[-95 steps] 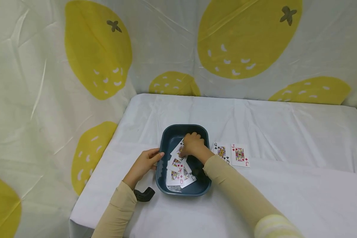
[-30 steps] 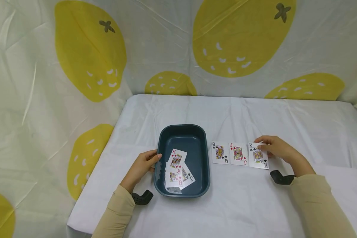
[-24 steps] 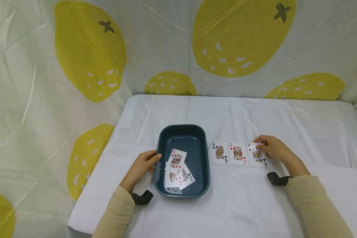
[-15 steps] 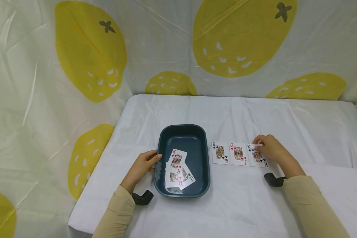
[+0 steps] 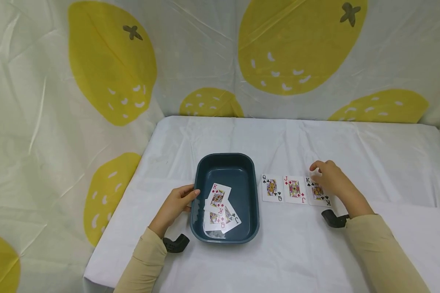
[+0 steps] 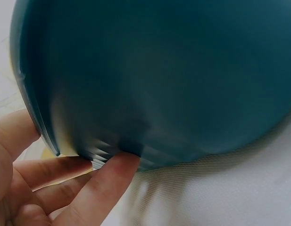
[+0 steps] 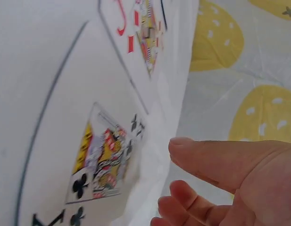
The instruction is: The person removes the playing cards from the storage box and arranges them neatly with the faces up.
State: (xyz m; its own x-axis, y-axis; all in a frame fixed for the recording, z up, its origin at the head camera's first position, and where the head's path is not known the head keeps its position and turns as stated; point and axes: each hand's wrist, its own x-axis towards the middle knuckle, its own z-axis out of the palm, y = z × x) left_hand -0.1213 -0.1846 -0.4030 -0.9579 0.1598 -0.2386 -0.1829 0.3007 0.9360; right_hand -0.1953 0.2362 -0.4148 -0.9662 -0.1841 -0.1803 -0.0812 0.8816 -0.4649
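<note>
To leave the king of clubs (image 5: 318,193) true in its row, the right hand (image 5: 333,179) would do well to rise straight up, since a brushing fingertip could easily skew a thin card; it holds nothing, its thumb and fingers parted over the card's top right corner. The left hand (image 5: 173,206) grips the near-rectangular blue tray (image 5: 242,179) by its left wall, thumb at the rim and fingers outside, and a light, steady hold there should keep the loose cards inside from sliding. By count, three cards lie face up on the white-covered counter (image 5: 278,252), right of the tray: queen of clubs (image 5: 272,188), jack of diamonds (image 5: 295,189) and that king, side by side. Three more show in the tray, overlapping: king of diamonds (image 5: 218,197), queen of diamonds (image 5: 213,224) and jack of clubs (image 5: 232,219); whether others hide beneath cannot be told. There is one tray.
</note>
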